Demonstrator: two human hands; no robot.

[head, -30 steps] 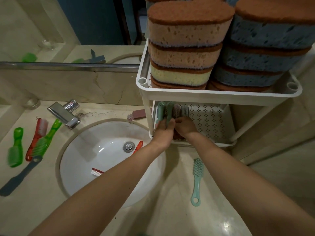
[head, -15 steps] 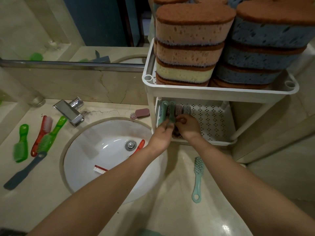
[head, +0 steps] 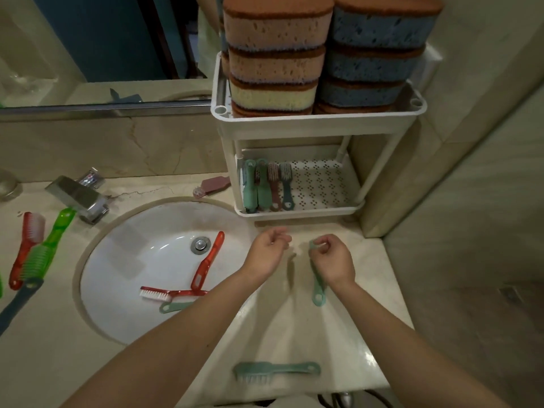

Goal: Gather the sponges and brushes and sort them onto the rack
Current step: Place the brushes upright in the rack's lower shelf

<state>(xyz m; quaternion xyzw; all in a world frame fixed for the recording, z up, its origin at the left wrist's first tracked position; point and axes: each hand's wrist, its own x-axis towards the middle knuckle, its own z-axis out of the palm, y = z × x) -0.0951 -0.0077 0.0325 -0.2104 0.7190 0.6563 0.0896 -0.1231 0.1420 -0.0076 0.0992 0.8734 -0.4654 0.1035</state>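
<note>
Your right hand (head: 332,260) sits in front of the rack (head: 318,125), its fingers curled round the head of a teal plastic brush (head: 318,288) whose slim handle points back at you and ends in an oval hanging loop. Whether the brush is off the table (head: 294,325) I cannot tell. Your left hand (head: 268,251) is just beside it, fingers loosely bent, nothing in them. Up on the white plastic rack's top tray you have two stacks of rounded, porous sponges with brown scouring tops, the orange and yellow stack (head: 276,54) on the left and the blue stack (head: 376,54) on the right. On the perforated lower shelf four brushes lie side by side, handles toward you: two teal brushes (head: 250,187), a mauve brush (head: 275,187) and a grey-blue brush (head: 287,187). In the glossy white sink (head: 123,260) lie two translucent red brushes (head: 207,260), one with white bristles, and a teal handle (head: 173,306) pokes out beneath them. Another teal brush with bristles down (head: 273,371) rests at the near edge of the marble-look table. A pink brush (head: 213,185) lies behind the basin, and left of the chrome tap (head: 79,198) you have a red brush (head: 26,245), a clear green brush (head: 47,245) and a dark blue handle (head: 14,307).
</note>
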